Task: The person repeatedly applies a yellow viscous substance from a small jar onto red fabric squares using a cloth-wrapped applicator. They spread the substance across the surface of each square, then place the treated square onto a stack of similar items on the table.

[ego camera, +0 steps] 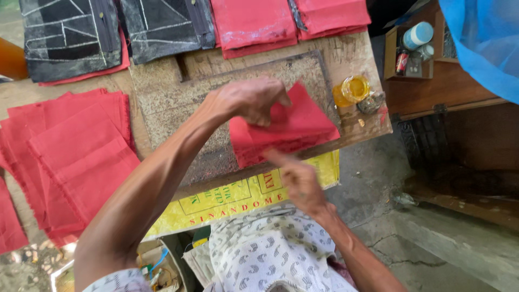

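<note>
Red cloth fills most of the view. The left hand (251, 100) pinches the upper edge of a small stack of red cloth squares (286, 130), its grip closed on the top piece and folding it over. That stack lies on a worn, grey-brown board (189, 97) set into the wooden bench (351, 51), near the board's right corner. The right hand (297, 178) hovers just below the stack at the bench's front edge, a finger stretched toward the cloth; it is blurred, its grip looks loose and holds nothing, and whether the fingertip touches the cloth cannot be told.

A larger pile of red cloth (70, 157) is spread on the left part of the bench, well apart from the hands. Along the far edge lie two dark panels with chalk lines (113, 30) and more folded red pieces (281, 21). A glass jar of yellow liquid (354, 89) stands just beside the board's right end. A yellow printed sheet (238, 197) hangs along the bench front.
</note>
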